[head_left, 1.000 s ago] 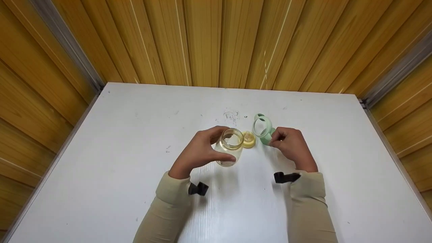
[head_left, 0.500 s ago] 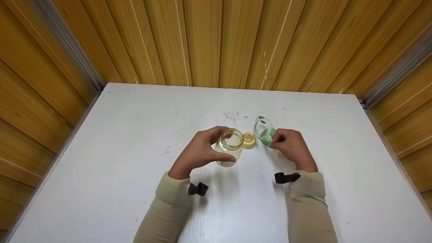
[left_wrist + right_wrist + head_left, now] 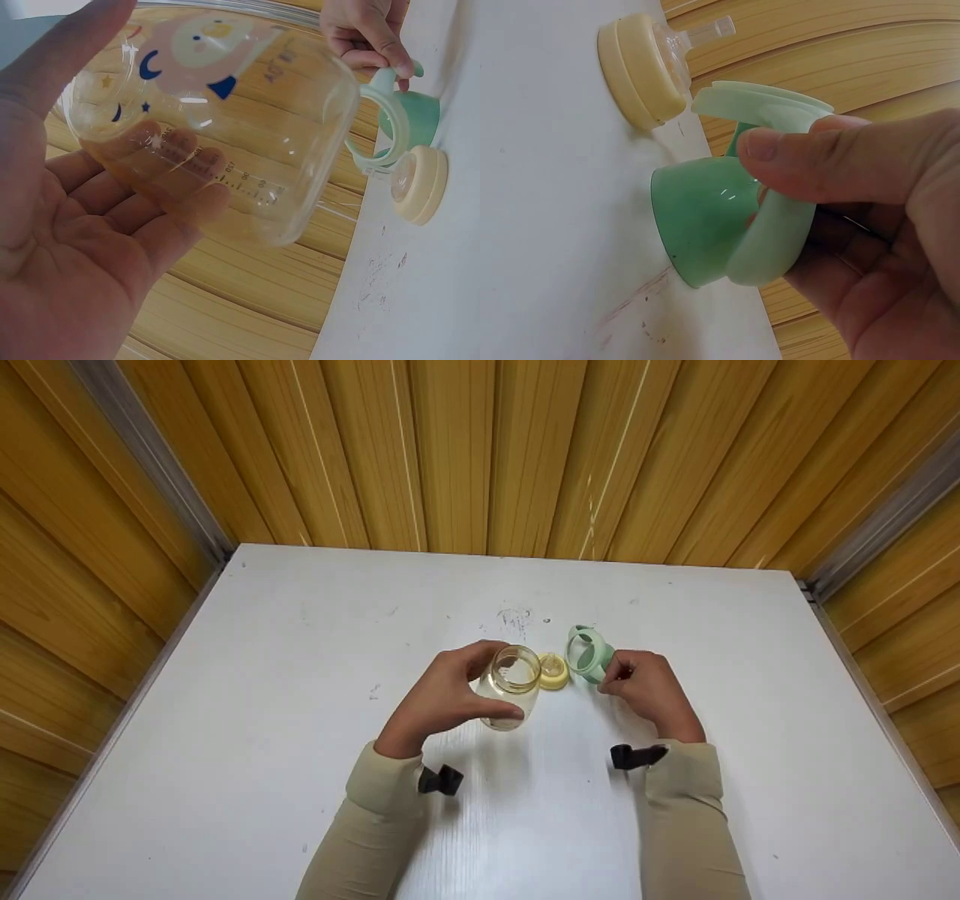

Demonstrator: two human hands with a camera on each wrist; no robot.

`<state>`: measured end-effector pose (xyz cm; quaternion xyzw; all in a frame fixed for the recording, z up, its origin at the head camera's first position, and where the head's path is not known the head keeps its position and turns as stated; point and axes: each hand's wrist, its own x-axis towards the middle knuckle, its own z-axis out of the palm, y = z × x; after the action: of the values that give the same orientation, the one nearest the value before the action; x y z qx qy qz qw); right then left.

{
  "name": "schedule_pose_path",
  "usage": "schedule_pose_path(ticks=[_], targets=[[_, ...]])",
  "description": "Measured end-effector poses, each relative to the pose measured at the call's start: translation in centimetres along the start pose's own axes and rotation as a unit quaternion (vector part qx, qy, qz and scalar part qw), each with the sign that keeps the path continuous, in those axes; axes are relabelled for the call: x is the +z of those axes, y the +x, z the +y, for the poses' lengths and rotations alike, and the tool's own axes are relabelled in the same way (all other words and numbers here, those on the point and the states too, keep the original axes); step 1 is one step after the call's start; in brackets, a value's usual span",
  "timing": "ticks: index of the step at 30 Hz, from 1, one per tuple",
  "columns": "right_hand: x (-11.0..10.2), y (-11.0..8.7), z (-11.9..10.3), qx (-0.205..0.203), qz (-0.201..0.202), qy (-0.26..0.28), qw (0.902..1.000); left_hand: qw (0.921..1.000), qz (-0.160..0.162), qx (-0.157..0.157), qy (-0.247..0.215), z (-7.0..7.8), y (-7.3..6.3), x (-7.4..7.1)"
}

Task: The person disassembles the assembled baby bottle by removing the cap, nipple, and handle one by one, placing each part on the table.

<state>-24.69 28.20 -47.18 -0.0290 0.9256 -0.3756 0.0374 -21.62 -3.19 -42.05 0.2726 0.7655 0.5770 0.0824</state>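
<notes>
My left hand (image 3: 442, 694) grips a clear, amber-tinted baby bottle (image 3: 511, 706), its uncovered mouth tipped towards me. In the left wrist view the bottle (image 3: 262, 142) shows a printed animal, stars, moons and a measuring scale. Between thumb and fingers, my right hand (image 3: 646, 686) pinches a pale green bottle-handle ring (image 3: 776, 244). Just beyond that ring stands a darker green cap (image 3: 697, 214), seen in the right wrist view; the ring partly covers it. A yellow collar with a clear teat (image 3: 553, 675) sits upright on the table between both hands.
The white table (image 3: 300, 735) carries dark scuff marks beyond the bottle. Yellow wood-look panels (image 3: 450, 457) rise behind it and at both sides. A small black mount sits on each wrist.
The handle ring has come down and slightly towards me, and turned a little, in my right hand. My left hand and the bottle have stayed in place.
</notes>
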Motion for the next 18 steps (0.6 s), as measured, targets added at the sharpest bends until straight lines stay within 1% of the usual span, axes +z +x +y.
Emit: schedule_pose_path(ticks=[10, 18], targets=[[0.07, 0.04, 0.54, 0.007, -0.012, 0.001, 0.9999, 1.0, -0.001, 0.002, 0.0, 0.09, -0.02, -0.07], [0.12, 0.0, 0.75, 0.02, -0.03, 0.019, 0.9992, 1.0, 0.001, -0.001, -0.002, 0.24, -0.04, -0.14]])
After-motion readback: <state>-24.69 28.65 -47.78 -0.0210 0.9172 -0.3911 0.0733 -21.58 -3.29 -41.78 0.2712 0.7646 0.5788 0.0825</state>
